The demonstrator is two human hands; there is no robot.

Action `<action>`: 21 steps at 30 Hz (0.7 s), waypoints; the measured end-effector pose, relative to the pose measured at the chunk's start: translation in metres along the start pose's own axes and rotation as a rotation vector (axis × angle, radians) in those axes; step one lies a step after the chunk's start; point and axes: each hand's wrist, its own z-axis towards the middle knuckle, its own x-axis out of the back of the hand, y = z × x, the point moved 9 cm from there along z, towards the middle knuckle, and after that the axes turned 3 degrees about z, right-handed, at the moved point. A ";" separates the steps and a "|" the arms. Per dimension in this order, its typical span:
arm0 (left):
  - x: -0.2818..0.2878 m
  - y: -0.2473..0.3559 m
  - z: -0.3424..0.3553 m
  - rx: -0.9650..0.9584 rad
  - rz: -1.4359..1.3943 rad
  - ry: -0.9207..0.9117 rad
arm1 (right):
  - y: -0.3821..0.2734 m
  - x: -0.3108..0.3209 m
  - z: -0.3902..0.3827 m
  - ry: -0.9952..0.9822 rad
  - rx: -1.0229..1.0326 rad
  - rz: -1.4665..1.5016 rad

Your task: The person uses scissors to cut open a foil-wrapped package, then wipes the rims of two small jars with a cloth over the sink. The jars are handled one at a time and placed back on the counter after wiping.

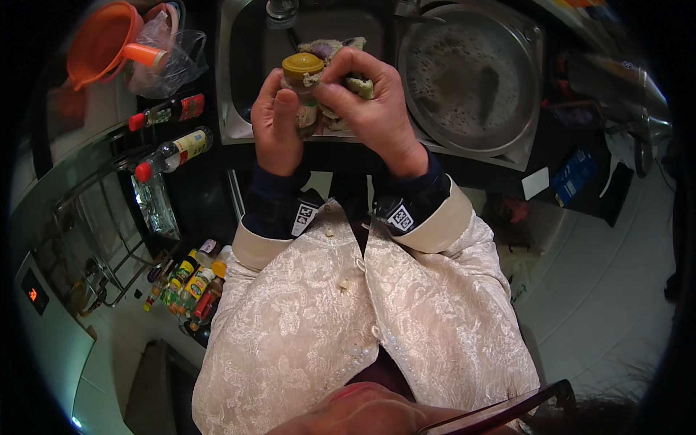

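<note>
My left hand (277,134) is wrapped round a small glass jar (307,116) with a yellow lid (302,63), held upright over the front of the left sink basin (243,87). In my right hand (377,109) is a patterned cleaning cloth (330,49), bunched up. A fold of it, pinched by the thumb and fingers, touches the jar just under the lid. More of the cloth hangs behind the jar and below my right fingers. Part of the jar's body is hidden by my hands.
A round metal basin (533,94) of murky, foamy water sits at right. Another glass jar (281,13) stands at the back of the sink. To the left are bottles (177,152), an orange colander (98,47) and a plastic bag (163,72). A blue packet (575,176) lies at right.
</note>
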 end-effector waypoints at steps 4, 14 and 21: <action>-0.004 -0.020 -0.007 0.230 -0.221 -0.204 | 0.015 -0.001 -0.001 -0.132 -0.214 0.221; -0.007 -0.055 0.004 0.317 -0.178 0.163 | -0.006 0.013 0.004 0.091 0.255 -0.348; -0.003 -0.071 0.005 0.466 -0.204 0.099 | 0.010 0.021 0.008 -0.091 0.070 -0.154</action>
